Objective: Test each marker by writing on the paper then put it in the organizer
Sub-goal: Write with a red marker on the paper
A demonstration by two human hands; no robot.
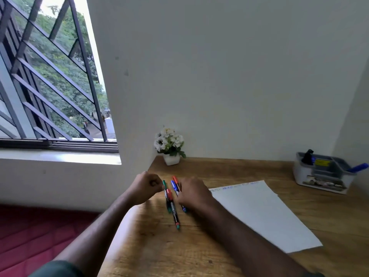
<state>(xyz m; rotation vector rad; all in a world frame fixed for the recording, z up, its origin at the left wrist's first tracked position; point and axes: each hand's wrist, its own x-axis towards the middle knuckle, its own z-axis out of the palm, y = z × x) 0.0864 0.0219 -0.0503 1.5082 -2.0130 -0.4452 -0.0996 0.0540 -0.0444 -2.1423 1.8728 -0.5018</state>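
Several markers lie side by side on the wooden table, between my hands. Nearest my left hand is a green-capped marker, with a red-capped marker beside it. A blue marker and an orange-red marker run under my right hand, whose fingers curl down over them. My left hand is closed in a loose fist just left of the green cap; I cannot tell whether it touches it. The white paper, with faint blue writing along its far edge, lies to the right. The grey organizer stands at the far right.
A blue marker and a black item stick out of the organizer. A white pot of white flowers stands at the table's far left corner by the wall. The table's left edge drops to a red surface. A barred window is on the left.
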